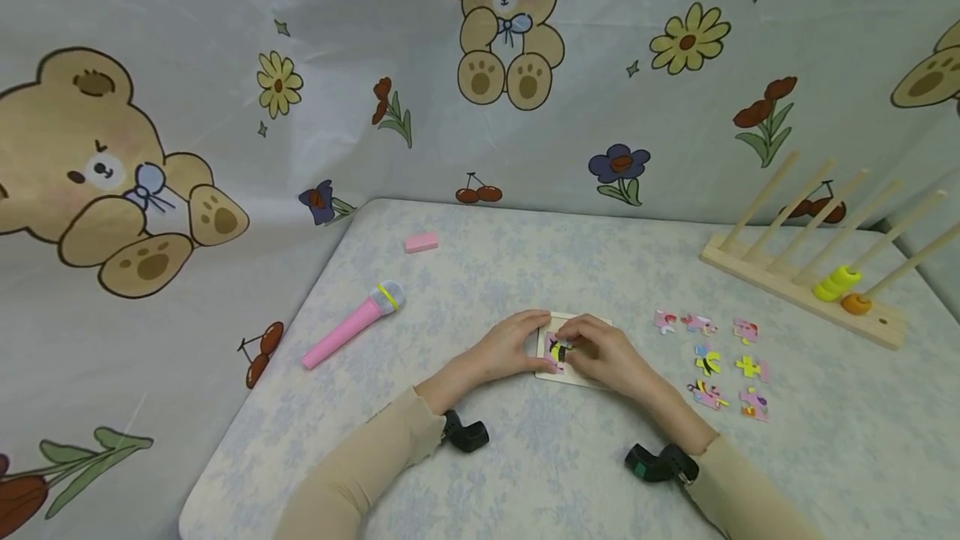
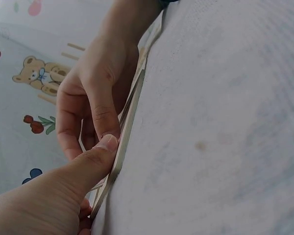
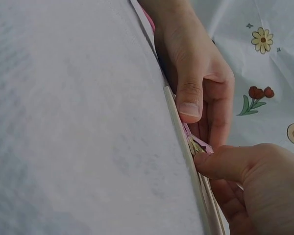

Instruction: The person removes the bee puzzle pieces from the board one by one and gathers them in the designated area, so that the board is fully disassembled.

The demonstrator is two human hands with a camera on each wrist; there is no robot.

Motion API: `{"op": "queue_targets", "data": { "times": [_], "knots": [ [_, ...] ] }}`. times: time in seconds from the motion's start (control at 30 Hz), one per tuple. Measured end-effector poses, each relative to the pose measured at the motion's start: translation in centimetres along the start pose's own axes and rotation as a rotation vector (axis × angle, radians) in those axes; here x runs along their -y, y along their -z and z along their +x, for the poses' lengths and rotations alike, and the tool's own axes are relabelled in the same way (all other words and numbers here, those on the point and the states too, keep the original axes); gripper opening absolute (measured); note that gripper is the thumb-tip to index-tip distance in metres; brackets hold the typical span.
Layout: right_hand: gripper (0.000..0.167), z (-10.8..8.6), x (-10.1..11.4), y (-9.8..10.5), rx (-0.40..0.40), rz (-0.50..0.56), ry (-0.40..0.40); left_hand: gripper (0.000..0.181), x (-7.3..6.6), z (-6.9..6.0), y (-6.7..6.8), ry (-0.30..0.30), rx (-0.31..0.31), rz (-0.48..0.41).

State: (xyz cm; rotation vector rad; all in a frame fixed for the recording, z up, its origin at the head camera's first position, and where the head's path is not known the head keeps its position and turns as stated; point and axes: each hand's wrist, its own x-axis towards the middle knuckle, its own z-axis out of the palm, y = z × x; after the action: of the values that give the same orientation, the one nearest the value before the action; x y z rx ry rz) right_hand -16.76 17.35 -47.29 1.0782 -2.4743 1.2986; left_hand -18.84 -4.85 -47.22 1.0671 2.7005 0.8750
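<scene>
A small wooden puzzle tray lies on the table between my hands, with pink, yellow and black puzzle pieces at its left side. My left hand holds the tray's left end, thumb at the near edge and fingers toward the far edge. With thumb and fingers, my right hand pinches a puzzle piece over the tray. In the right wrist view a pink and yellow piece stands tilted above the tray rim by that thumb. The right fingertips are partly hidden.
Several loose puzzle pieces lie right of the tray. Behind them stands a wooden peg rack with yellow and orange beads. To the left are a pink toy microphone and a pink block. A printed curtain hangs behind the table.
</scene>
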Motion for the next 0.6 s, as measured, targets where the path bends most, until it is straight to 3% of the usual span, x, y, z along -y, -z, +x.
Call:
{"op": "queue_targets", "data": {
  "times": [0.3,0.6],
  "knots": [
    [0.034,0.15,-0.27,-0.41,-0.068,-0.029,0.028,0.082,-0.13,-0.06,0.09,-0.002,-0.008,0.013],
    [0.036,0.33,-0.48,-0.52,-0.075,-0.124,0.121,0.081,-0.22,-0.05,0.19,0.008,0.004,0.009]
  ]
}}
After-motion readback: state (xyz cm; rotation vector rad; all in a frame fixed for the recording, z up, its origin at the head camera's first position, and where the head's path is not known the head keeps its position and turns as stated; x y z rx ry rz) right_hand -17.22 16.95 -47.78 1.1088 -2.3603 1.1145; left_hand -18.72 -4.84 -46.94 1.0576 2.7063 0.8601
